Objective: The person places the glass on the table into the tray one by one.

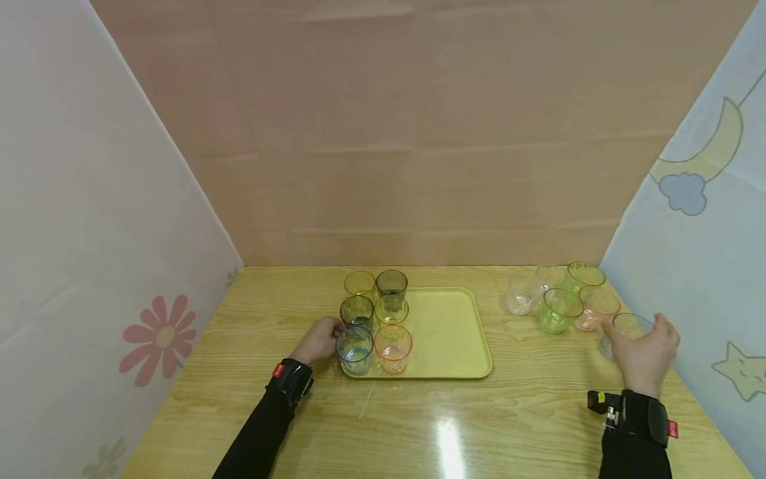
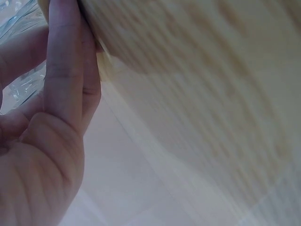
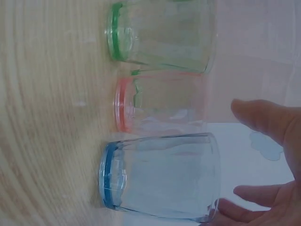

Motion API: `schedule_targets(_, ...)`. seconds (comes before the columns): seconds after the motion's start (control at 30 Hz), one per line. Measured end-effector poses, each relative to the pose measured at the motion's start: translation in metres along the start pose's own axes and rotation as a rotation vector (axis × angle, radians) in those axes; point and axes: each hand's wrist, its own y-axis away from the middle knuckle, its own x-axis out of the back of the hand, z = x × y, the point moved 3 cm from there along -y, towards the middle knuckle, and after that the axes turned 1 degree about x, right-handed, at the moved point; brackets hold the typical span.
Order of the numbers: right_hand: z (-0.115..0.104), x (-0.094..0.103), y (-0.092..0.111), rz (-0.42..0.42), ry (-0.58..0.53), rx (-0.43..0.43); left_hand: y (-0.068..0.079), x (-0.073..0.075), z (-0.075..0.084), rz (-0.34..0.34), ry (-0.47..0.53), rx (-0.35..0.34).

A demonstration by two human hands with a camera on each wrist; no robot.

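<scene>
At the tray's left edge my left hand (image 1: pixel 321 340) pinches the rim of the yellow tray (image 1: pixel 449 332), beside the glasses; its fingertips are partly hidden. On the tray's left part stand a blue glass (image 1: pixel 354 352), a pink glass (image 1: pixel 393 349), a yellow glass (image 1: pixel 391 311), two dark glasses (image 1: pixel 357 314) and an amber glass (image 1: pixel 360 284). Far right, my right hand (image 1: pixel 643 352) is spread around the rim of another blue-based glass (image 3: pixel 162 179), which stands upright on the table. In the right wrist view the thumb is apart from that glass, and the other fingers are near its rim.
Close beyond the right hand's glass stand a pink glass (image 3: pixel 164 103), a green glass (image 3: pixel 162 35), a yellow-green glass (image 1: pixel 585 274) and two colourless glasses (image 1: pixel 519 299). Patterned side walls (image 1: pixel 718 266) and a brown back wall (image 1: pixel 419 166) border the wooden table (image 1: pixel 520 399).
</scene>
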Motion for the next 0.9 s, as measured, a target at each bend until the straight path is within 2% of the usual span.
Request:
schedule_targets(0.37,0.018,0.0,-0.011,-0.092,0.061,-0.122,0.001,0.0,-0.002,0.0,0.021,-0.011)
schedule_targets(0.57,0.023,-0.003,-0.013,-0.103,0.042,-0.172,0.0,0.001,-0.001,0.005,0.019,-0.001)
schedule_targets(0.73,0.024,-0.004,-0.013,-0.067,0.028,-0.204,0.0,0.001,-0.001,0.007,0.017,0.005)
schedule_targets(0.9,0.022,-0.001,-0.012,-0.023,-0.031,-0.275,0.002,0.003,0.001,-0.012,0.028,-0.034)
